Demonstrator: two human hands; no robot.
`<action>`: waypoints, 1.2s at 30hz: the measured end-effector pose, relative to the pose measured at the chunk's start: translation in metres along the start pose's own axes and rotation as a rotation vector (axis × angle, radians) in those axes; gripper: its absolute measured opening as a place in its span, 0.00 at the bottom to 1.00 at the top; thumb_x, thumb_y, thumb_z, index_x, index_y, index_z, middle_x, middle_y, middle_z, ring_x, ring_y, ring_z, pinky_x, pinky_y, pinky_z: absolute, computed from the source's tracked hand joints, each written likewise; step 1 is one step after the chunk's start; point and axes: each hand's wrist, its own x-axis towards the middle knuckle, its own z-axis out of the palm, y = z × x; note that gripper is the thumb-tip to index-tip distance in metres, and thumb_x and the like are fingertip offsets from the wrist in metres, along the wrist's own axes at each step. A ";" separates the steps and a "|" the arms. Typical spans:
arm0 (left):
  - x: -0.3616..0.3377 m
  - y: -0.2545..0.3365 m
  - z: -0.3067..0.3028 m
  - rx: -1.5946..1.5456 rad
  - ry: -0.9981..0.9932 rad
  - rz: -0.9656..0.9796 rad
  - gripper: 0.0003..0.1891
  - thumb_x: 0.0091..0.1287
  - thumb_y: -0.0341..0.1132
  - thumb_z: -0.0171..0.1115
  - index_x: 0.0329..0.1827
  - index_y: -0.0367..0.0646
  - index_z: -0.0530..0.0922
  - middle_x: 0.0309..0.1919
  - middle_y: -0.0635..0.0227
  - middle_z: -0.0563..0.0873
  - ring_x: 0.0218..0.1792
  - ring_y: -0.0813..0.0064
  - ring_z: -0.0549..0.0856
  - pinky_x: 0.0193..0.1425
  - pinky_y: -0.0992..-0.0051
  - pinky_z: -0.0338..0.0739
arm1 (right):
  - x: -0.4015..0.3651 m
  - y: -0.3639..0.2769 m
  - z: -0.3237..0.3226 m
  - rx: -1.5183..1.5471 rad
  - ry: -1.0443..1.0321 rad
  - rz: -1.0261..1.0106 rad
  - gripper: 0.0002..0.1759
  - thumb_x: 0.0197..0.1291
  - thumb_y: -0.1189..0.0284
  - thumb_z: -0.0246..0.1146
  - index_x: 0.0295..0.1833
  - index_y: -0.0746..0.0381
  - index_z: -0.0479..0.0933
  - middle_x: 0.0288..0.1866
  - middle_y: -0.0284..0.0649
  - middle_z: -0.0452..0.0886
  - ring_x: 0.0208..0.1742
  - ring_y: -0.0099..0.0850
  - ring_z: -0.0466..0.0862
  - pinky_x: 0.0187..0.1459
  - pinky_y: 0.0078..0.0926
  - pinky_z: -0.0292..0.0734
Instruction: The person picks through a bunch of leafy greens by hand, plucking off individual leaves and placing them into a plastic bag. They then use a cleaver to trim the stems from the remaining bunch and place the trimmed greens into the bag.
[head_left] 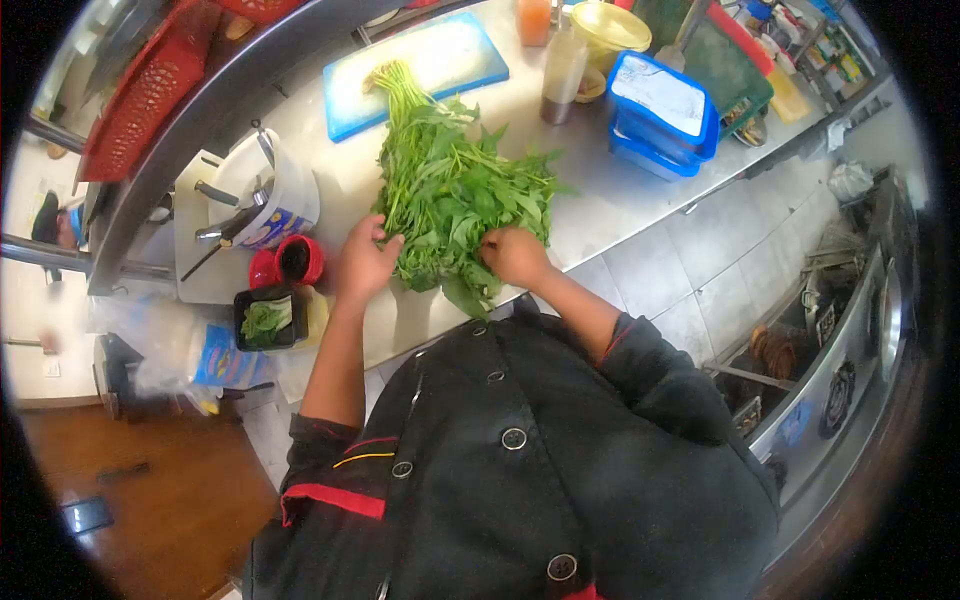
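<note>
A large bunch of leafy greens (455, 195) lies on the metal counter, its pale stems reaching up onto a blue-edged cutting board (420, 70). At the bunch's lower left edge is my left hand (366, 260), thumb and fingers apart, beside the leaves. On the lower right side, my right hand (517, 257) has its fingers curled against the leaves and seems to pinch some of them. The fingertips of the right hand are partly hidden by foliage.
On the left stand a white bucket (300, 185) with knives and utensils, a red cup (305, 262) and a black container (292, 310) holding greens. Blue tubs (660, 110), a squeeze bottle (563, 75) and a yellow bowl (610, 28) stand at the upper right.
</note>
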 end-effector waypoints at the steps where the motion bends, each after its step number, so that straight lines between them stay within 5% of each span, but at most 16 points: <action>1: -0.003 0.002 0.001 -0.034 0.000 -0.013 0.17 0.57 0.38 0.65 0.46 0.39 0.77 0.34 0.59 0.81 0.31 0.66 0.81 0.37 0.68 0.76 | 0.005 0.003 -0.003 0.042 0.048 -0.033 0.14 0.51 0.66 0.62 0.41 0.62 0.79 0.29 0.46 0.82 0.35 0.46 0.82 0.40 0.40 0.76; 2: -0.005 0.003 0.002 -0.068 -0.003 -0.030 0.17 0.56 0.37 0.66 0.46 0.39 0.77 0.35 0.59 0.81 0.31 0.66 0.81 0.37 0.69 0.76 | 0.008 0.009 -0.008 0.039 0.053 -0.028 0.14 0.51 0.66 0.62 0.41 0.62 0.79 0.29 0.46 0.82 0.35 0.46 0.82 0.40 0.40 0.76; 4: -0.007 0.003 0.002 -0.106 -0.055 -0.008 0.18 0.57 0.36 0.66 0.48 0.38 0.76 0.35 0.60 0.82 0.32 0.70 0.81 0.38 0.71 0.76 | 0.010 0.005 -0.033 0.796 -0.065 0.324 0.10 0.53 0.68 0.63 0.35 0.65 0.77 0.20 0.38 0.76 0.21 0.34 0.77 0.25 0.33 0.72; 5: -0.008 0.004 0.003 -0.142 -0.100 0.009 0.18 0.59 0.36 0.65 0.50 0.37 0.76 0.35 0.62 0.82 0.32 0.74 0.81 0.39 0.72 0.77 | 0.012 0.007 -0.043 0.790 -0.067 0.323 0.10 0.53 0.68 0.63 0.35 0.65 0.77 0.20 0.38 0.76 0.21 0.34 0.77 0.25 0.33 0.72; 8: -0.012 0.008 0.005 -0.189 -0.176 0.059 0.17 0.60 0.36 0.65 0.49 0.37 0.76 0.35 0.61 0.82 0.33 0.74 0.81 0.40 0.73 0.77 | 0.015 -0.003 -0.064 1.358 -0.113 0.487 0.08 0.56 0.75 0.59 0.25 0.61 0.72 0.15 0.29 0.64 0.08 0.21 0.58 0.11 0.21 0.49; 12: -0.013 -0.006 0.014 -0.223 -0.125 0.048 0.17 0.57 0.38 0.65 0.46 0.38 0.77 0.36 0.57 0.82 0.34 0.64 0.81 0.41 0.68 0.76 | 0.025 0.016 -0.063 1.229 -0.129 0.422 0.07 0.55 0.72 0.61 0.29 0.64 0.74 0.18 0.35 0.72 0.13 0.27 0.68 0.15 0.26 0.62; 14: -0.006 -0.049 0.039 -0.204 0.227 0.025 0.19 0.58 0.40 0.64 0.47 0.35 0.77 0.38 0.54 0.82 0.36 0.59 0.82 0.43 0.66 0.76 | 0.029 0.021 -0.058 0.414 0.189 0.187 0.14 0.55 0.65 0.62 0.36 0.67 0.78 0.25 0.43 0.80 0.23 0.35 0.78 0.28 0.32 0.74; 15: -0.003 -0.060 0.039 -0.203 0.234 0.022 0.19 0.58 0.40 0.64 0.47 0.35 0.77 0.38 0.54 0.82 0.36 0.59 0.82 0.43 0.66 0.76 | 0.033 0.016 -0.064 0.413 0.185 0.180 0.14 0.55 0.65 0.62 0.36 0.67 0.78 0.25 0.43 0.80 0.23 0.35 0.78 0.28 0.32 0.74; 17: 0.004 -0.071 0.036 0.023 0.161 -0.073 0.21 0.60 0.43 0.63 0.48 0.34 0.76 0.38 0.52 0.82 0.37 0.58 0.82 0.46 0.66 0.75 | 0.042 0.000 -0.081 0.365 0.201 0.216 0.25 0.54 0.58 0.62 0.48 0.68 0.77 0.36 0.51 0.82 0.38 0.44 0.82 0.45 0.35 0.76; 21: 0.021 -0.023 0.022 -0.291 -0.107 -0.214 0.24 0.59 0.46 0.65 0.51 0.35 0.75 0.40 0.55 0.83 0.39 0.63 0.82 0.47 0.68 0.75 | 0.078 -0.003 -0.065 -0.077 0.354 0.068 0.38 0.49 0.49 0.65 0.56 0.68 0.72 0.47 0.55 0.80 0.48 0.46 0.81 0.52 0.35 0.74; 23: 0.033 -0.016 0.028 -0.543 -0.248 -0.338 0.26 0.59 0.47 0.66 0.52 0.35 0.75 0.41 0.58 0.83 0.41 0.67 0.82 0.46 0.69 0.75 | 0.095 0.000 -0.053 0.258 -0.183 0.239 0.52 0.40 0.41 0.68 0.63 0.69 0.66 0.57 0.59 0.74 0.58 0.48 0.76 0.59 0.36 0.70; 24: 0.040 -0.025 0.040 -0.659 -0.337 -0.301 0.26 0.59 0.46 0.66 0.53 0.37 0.75 0.43 0.59 0.83 0.42 0.68 0.82 0.43 0.70 0.77 | 0.090 -0.010 -0.050 0.252 -0.167 0.161 0.60 0.33 0.37 0.70 0.65 0.70 0.62 0.59 0.60 0.72 0.60 0.49 0.74 0.59 0.36 0.69; 27: 0.048 -0.052 0.078 -0.803 -0.609 -0.543 0.28 0.62 0.46 0.63 0.59 0.36 0.72 0.51 0.60 0.80 0.48 0.68 0.80 0.53 0.69 0.75 | 0.084 -0.016 -0.023 0.043 -0.143 0.122 0.61 0.32 0.37 0.70 0.65 0.70 0.61 0.56 0.59 0.75 0.58 0.49 0.76 0.58 0.36 0.70; 29: 0.046 0.001 0.034 -1.040 -0.639 -0.615 0.28 0.59 0.47 0.65 0.57 0.36 0.74 0.47 0.58 0.82 0.45 0.69 0.82 0.49 0.72 0.77 | 0.082 -0.021 -0.023 0.064 -0.140 0.133 0.55 0.35 0.45 0.72 0.63 0.71 0.63 0.53 0.58 0.76 0.55 0.46 0.77 0.58 0.34 0.71; 33: 0.082 0.039 -0.016 -0.893 -0.556 -0.432 0.30 0.60 0.50 0.62 0.56 0.33 0.74 0.49 0.59 0.81 0.46 0.69 0.81 0.50 0.71 0.76 | 0.068 -0.057 -0.054 0.734 -0.187 0.141 0.38 0.51 0.61 0.66 0.63 0.70 0.63 0.52 0.50 0.77 0.53 0.40 0.78 0.56 0.35 0.73; 36: 0.113 0.075 -0.058 -0.674 -0.513 -0.316 0.29 0.60 0.52 0.61 0.52 0.33 0.76 0.45 0.58 0.83 0.42 0.69 0.82 0.47 0.70 0.76 | 0.094 -0.020 -0.013 1.607 -0.343 0.374 0.20 0.61 0.68 0.53 0.57 0.66 0.69 0.52 0.46 0.77 0.51 0.38 0.80 0.53 0.43 0.77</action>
